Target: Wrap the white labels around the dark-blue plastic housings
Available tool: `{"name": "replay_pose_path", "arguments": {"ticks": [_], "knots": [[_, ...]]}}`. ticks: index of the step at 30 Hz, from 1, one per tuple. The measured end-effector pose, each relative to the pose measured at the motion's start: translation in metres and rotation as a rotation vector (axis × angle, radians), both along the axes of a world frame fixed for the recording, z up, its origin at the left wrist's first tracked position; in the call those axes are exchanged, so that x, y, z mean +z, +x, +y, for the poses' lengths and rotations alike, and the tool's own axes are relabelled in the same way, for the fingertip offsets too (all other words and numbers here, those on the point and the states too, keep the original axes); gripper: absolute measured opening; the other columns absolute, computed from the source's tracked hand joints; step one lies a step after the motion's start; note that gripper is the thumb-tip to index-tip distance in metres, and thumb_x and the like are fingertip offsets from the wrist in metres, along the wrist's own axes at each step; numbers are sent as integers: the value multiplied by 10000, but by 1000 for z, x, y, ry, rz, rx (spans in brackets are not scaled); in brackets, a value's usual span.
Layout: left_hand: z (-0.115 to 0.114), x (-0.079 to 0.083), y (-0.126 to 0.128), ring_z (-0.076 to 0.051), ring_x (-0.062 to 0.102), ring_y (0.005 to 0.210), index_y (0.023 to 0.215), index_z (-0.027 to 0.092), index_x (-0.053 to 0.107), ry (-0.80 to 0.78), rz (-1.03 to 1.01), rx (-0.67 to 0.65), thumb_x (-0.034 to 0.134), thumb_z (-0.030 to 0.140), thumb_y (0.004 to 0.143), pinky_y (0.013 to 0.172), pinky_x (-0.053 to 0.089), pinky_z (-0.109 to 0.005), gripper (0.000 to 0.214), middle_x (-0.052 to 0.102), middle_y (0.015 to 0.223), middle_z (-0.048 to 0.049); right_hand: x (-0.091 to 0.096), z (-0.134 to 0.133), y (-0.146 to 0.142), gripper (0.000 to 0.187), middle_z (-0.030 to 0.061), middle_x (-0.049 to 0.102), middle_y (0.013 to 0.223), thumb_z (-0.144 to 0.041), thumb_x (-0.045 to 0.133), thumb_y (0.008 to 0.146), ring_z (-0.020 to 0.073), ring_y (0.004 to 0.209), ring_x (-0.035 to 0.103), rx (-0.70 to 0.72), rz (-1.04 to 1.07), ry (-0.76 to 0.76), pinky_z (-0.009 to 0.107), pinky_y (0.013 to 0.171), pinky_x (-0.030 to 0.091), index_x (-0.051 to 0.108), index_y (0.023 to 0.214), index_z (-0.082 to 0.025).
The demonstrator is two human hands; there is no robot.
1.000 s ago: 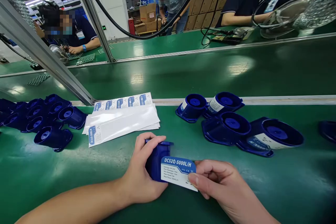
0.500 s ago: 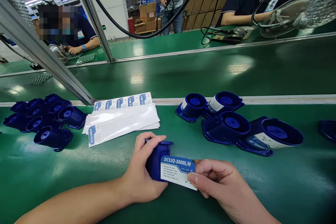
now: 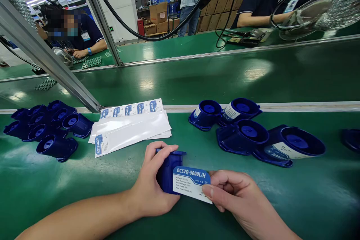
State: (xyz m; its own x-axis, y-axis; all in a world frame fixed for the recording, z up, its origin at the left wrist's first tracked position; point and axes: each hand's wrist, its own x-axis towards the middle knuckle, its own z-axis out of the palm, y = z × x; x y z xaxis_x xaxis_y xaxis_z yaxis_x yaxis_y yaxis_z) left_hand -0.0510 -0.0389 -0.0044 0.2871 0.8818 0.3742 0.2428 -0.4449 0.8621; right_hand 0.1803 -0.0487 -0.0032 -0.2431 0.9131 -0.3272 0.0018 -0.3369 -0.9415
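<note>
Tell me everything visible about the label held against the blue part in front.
The label is a small rounded-corner rectangle, glossy like a sticker: a blue band on top reading DC52Q-5000L/H in white, a white field below with small print too fine to read. It sits slightly tilted, right end lower, its left part against the side of the blue housing that the left hand grips. The right hand pinches its right edge, thumb on its face.

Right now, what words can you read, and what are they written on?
"DC52Q-5000L/H": on the label pinched in the right hand, against the blue housing in the left hand.
"DC52Q-5000L/H", sideways: on the label sheets.
Small lines under the label's heading: too small to read.
Print on the housings at right: too blurred.
</note>
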Motion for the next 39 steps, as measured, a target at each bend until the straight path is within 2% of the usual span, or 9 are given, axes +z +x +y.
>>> {"name": "replay_pose_path", "arguments": {"ticks": [10, 17, 26, 32, 39], "knots": [[0, 0, 0, -326, 517, 1303, 1513, 309, 490, 0, 4, -1, 732, 55, 705, 1082, 489, -487, 881, 444, 1360, -113, -1, -1, 1, 365, -27, 535, 532, -471, 941, 710, 121, 508, 475, 17, 20, -1, 264, 516, 389, 716, 583, -213], [0, 1, 0, -329, 516, 1297, 1507, 307, 497, 0, 4, 3, 728, 57, 707, 1078, 490, -492, 870, 444, 1359, -117, -3, -1, 1, 415, -19, 542, 549, -559, 888, 766, 117, 506, 465, 20, 15, 5, 264, 515, 384, 730, 610, -208], [1, 1, 0, -326, 523, 1298, 1518, 322, 484, 0, -1, -5, 724, 49, 706, 1068, 498, -479, 889, 436, 1368, -110, 8, -2, -4, 398, -29, 538, 537, -513, 935, 703, 113, 511, 450, -39, 2, -26, 259, 519, 361, 713, 591, -201], [0, 1, 0, -327, 527, 1296, 1518, 319, 483, 11, 8, -2, 727, 50, 709, 1067, 503, -487, 886, 437, 1368, -112, -1, -2, 0, 393, -22, 558, 553, -536, 898, 761, 111, 508, 456, 11, 10, -9, 255, 517, 360, 736, 625, -204], [-1, 1, 0, -327, 530, 1291, 1515, 315, 489, 7, 12, 0, 734, 45, 707, 1057, 515, -479, 886, 441, 1362, -113, -5, 0, 2, 412, -14, 579, 567, -565, 893, 764, 110, 513, 466, 26, 5, -17, 253, 519, 358, 740, 643, -202]]}}
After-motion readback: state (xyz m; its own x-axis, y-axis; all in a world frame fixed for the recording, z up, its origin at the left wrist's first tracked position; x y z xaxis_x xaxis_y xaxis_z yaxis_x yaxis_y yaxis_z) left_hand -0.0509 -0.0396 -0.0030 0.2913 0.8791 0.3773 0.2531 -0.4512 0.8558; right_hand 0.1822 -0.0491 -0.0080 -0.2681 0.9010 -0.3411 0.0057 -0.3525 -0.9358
